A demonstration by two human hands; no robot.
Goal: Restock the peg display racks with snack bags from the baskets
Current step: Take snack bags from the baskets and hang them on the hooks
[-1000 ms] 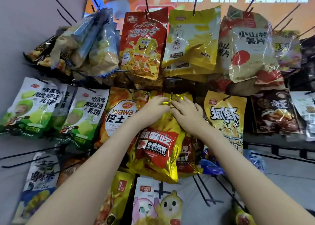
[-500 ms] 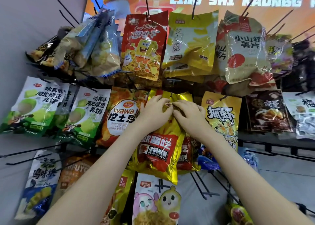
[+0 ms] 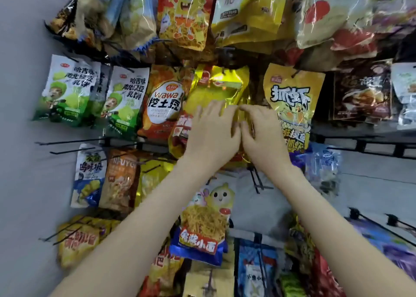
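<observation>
1. Recording a peg display rack filling the whole view and carrying rows of snack bags on black pegs against a grey wall.
2. Noting a gold foil bag hanging in the middle row between an orange bag and a yellow bag, its upper part showing above both hands. Finding the red label at its lower left only partly visible and too blurred for reading.
3. Seeing a red bag hanging in the row above, printed with a yellow cartoon sponge figure.
4. Reading "wawa" above bold black characters on the orange bag, just left of the gold one.
5. Reading "抓虾" in black on the yellow bag, just right of the gold one.
6. Reading "哈吉咪" and "南北绿豆乳饼" on two green-and-white bags further left.
7. Observing the left hand lying against the front of the gold foil bag with fingers spread and nearly straight, gripping nothing.
8. Observing the right hand touching the left at the thumbs, fingers bent over the foil. Being unable to tell whether it is pinching the bag.
9. Noting bare pegs jutting out at the left, below the green-and-white bags.
</observation>
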